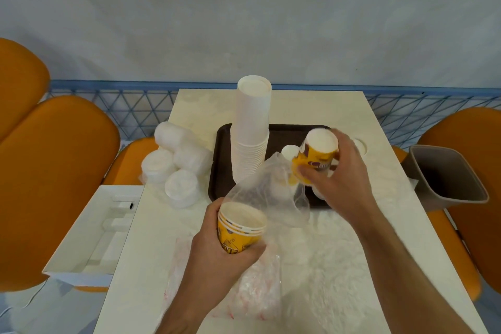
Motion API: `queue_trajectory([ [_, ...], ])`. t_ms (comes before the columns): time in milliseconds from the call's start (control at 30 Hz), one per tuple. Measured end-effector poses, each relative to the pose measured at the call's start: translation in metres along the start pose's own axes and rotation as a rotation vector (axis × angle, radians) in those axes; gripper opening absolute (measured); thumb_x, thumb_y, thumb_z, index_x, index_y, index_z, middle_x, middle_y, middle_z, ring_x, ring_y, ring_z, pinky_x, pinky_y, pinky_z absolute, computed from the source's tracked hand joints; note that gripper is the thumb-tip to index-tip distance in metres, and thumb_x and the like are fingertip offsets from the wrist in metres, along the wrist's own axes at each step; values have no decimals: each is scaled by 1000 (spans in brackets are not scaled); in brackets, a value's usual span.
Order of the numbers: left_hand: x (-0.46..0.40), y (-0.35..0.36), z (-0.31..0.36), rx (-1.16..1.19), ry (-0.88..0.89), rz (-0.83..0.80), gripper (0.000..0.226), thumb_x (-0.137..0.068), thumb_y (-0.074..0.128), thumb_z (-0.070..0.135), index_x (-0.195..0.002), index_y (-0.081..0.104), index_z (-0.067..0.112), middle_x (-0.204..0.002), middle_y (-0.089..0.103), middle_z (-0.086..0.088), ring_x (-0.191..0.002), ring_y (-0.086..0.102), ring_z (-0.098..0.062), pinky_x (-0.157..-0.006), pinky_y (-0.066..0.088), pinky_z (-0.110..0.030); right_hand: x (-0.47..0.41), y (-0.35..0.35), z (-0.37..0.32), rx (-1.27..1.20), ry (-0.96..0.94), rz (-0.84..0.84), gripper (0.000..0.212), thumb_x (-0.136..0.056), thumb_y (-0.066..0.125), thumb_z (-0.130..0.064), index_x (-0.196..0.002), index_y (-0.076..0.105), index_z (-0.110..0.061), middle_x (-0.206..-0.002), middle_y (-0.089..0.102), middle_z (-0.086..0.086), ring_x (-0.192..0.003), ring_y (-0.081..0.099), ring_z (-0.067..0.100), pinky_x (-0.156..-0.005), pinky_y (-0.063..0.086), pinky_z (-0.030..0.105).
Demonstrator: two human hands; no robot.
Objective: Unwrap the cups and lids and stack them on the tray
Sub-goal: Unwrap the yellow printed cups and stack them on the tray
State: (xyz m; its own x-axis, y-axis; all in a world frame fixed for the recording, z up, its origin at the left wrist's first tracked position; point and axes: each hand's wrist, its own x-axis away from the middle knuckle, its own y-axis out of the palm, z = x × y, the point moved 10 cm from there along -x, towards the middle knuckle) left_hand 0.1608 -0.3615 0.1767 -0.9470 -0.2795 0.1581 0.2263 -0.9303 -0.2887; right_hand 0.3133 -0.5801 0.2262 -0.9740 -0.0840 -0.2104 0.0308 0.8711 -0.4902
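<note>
My left hand grips a short stack of yellow printed paper cups, mouths up, above the near part of the table. A clear plastic wrapper trails from that stack toward the tray. My right hand holds another yellow cup stack upside down over the dark brown tray. A tall stack of white cups stands upside down on the tray's left side. Wrapped bundles of white lids lie on the table left of the tray.
A grey waste bin stands at the table's right edge. A white cardboard box sits to the left on an orange seat. More plastic wrapping with red print lies on the near table. Orange chairs flank the table.
</note>
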Motion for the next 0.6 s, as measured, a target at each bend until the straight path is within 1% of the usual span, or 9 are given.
queue_trajectory([
  [67,0,1,1,4,2,-4,72,-65,91,16,-117,48,42,-100,62,34,-95,62,8,-69,48,-5,-12,3,-5,-25,-20,20,80,-77,88,-22,-135,36,-40,-115,50,-25,-104,56,-6,-77,47,7],
  [100,1,2,2,5,4,-5,72,-65,91,16,-117,48,42,-100,62,35,-94,61,8,-69,48,-5,-17,6,-5,-30,-28,13,82,-78,87,-21,-138,34,-40,-116,52,-22,-103,59,-2,-77,49,7],
  [133,1,2,3,6,7,-6,72,-65,91,15,-117,48,43,-99,61,36,-95,61,9,-69,47,-4,-21,11,-5,-18,-38,5,81,-79,86,-21,-137,33,-41,-118,55,-15,-103,62,5,-79,51,10],
  [200,1,1,4,2,12,-2,73,-65,91,15,-116,47,43,-101,60,38,-96,60,10,-69,47,-4,-27,22,-3,56,-62,-21,72,-81,84,-24,-130,35,-43,-120,57,-7,-105,61,16,-83,55,28],
  [267,1,-1,4,-1,12,7,73,-65,91,16,-116,46,45,-101,60,39,-95,60,11,-69,47,-4,-31,37,6,144,-68,-61,59,-84,81,-27,-125,40,-38,-121,60,-5,-106,60,18,-84,54,34],
  [367,2,-3,2,-11,10,10,73,-65,91,18,-115,46,46,-100,60,37,-94,60,10,-69,47,-4,-31,54,25,260,-94,-112,38,-89,76,-28,-119,52,-27,-122,64,-1,-105,61,19,-80,47,27],
  [433,2,-4,2,-15,10,10,72,-66,91,18,-116,46,45,-100,60,37,-94,60,10,-69,46,-4,-25,60,38,289,-82,-120,29,-93,72,-28,-119,59,-23,-125,65,0,-108,62,21,-80,45,25],
  [533,1,-3,3,-8,9,6,71,-65,91,18,-115,47,44,-101,59,39,-96,59,11,-69,46,-3,-15,63,53,294,0,-131,32,-96,67,-24,-128,62,-23,-133,62,-2,-116,60,18,-88,44,24],
  [600,1,-2,3,-4,9,5,72,-66,91,18,-114,45,46,-100,57,41,-96,58,13,-68,46,-3,-15,65,54,252,-5,-147,34,-95,68,-20,-130,63,-21,-132,61,0,-119,58,19,-94,44,24],
])
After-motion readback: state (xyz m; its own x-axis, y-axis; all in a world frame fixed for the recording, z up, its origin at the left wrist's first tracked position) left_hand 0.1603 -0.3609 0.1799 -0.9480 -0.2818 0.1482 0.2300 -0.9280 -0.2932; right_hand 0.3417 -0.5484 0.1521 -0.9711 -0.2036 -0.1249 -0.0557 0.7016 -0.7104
